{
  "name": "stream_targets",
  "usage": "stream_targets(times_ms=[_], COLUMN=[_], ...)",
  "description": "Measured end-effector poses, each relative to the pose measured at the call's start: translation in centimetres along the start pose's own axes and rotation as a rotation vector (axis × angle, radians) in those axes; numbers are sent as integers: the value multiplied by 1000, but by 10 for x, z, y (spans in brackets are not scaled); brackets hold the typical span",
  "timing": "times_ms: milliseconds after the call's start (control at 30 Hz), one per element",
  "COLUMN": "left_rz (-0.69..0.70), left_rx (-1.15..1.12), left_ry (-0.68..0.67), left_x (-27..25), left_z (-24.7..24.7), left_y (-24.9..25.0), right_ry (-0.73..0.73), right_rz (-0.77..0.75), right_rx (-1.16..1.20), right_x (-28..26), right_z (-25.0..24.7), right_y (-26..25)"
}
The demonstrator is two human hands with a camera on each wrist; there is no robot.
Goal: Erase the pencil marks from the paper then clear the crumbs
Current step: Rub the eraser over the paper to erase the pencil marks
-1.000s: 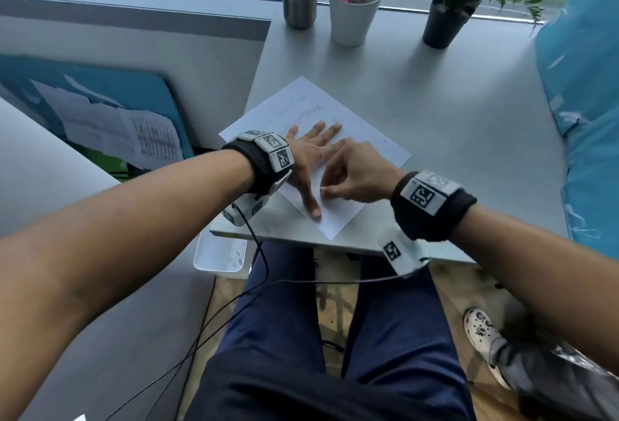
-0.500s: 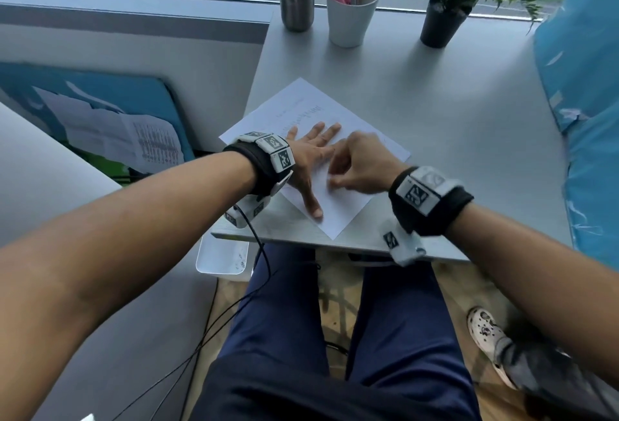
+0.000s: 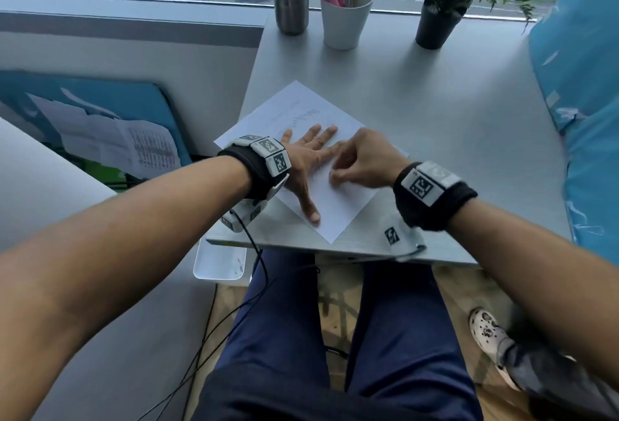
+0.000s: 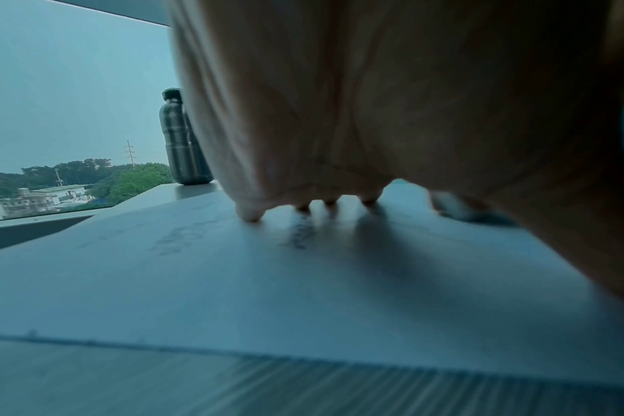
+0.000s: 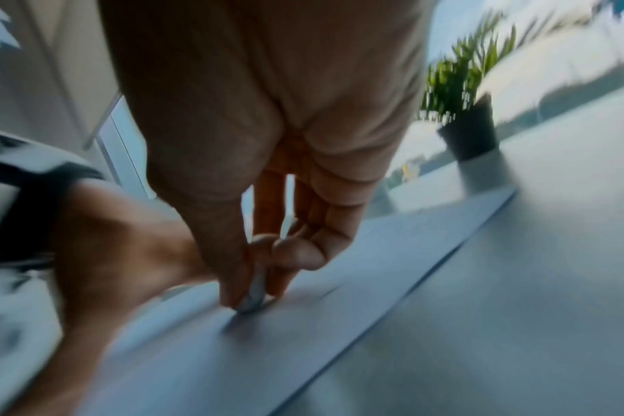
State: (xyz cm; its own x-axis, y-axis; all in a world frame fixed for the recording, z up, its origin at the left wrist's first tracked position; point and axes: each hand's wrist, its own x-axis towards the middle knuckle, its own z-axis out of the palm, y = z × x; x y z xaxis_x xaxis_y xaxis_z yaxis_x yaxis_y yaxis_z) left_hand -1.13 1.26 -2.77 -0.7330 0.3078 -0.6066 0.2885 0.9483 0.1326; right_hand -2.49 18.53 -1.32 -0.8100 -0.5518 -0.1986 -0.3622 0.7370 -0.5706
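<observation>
Both forearms were bare, each wrist wrapped in a black fabric band (image 3: 435, 202) carrying white square blocks (image 3: 270, 155) printed with black-and-white fiducial markers. A white camera module (image 3: 243, 216) hung under the left wrist at 6 o'clock of the band, with thin black cables (image 3: 258, 263) trailing from it toward the lap; a similar marked white module (image 3: 400, 236) sat below the right band. The person wore dark navy trousers (image 3: 284, 337).

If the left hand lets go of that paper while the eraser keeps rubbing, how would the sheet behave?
Probably it slides or crumples: the paper is one thin loose sheet on a smooth desk. The left hand lies flat on it; the right hand pinches the eraser.
</observation>
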Motion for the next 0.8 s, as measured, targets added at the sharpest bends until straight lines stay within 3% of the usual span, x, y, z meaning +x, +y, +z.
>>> stream_targets(times_ms=[100,233,267,400,567,700,800], left_rz=[-1,-13,-14,-18,-26,-43,-51], left_rx=[-5,15,12,11,23,22,19], left_ry=[-10,-10,-15,-20,-35,-49,-54], left_x=[1,4,4,3,4,2,3], left_z=[1,0,-1,-1,-3,-5,-5], left_y=[0,2,2,2,3,8,8], right_ry=[104,-84,-72,159,-26,203,65], right_rz=[19,-54,-31,67,-31,109,34], right_rx=[-20,8,4,20,10,22,-11], right_x=[5,-17,-9,15,-8,22,6], right_z=[-1,15,9,-8,9,-18,-1], right_y=[3,-7,-3,11,-1,24,11])
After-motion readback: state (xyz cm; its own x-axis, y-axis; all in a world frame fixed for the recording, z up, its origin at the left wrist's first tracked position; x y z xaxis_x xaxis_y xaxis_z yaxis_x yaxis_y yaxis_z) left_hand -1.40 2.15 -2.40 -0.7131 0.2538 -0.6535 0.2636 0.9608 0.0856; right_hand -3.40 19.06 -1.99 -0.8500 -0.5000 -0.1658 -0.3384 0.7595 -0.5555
